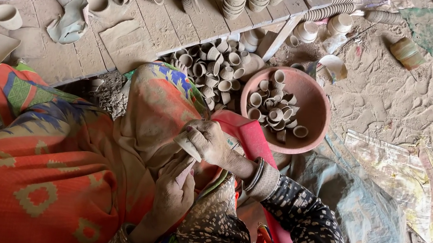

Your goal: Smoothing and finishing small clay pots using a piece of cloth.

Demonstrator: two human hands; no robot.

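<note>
Both hands meet over the lap: right hand [208,143] fingers clamped on a small clay piece [186,146], left hand [173,189] fingers curled together beneath it

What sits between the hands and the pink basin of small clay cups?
Nothing visible. The right hand grips a small clay piece over the lap, the left hand just under it. Only draped orange cloth lies between them and the pink basin; its near rim is unobstructed.

small clay piece [186,146] mostly hidden by right hand [210,144]
</note>
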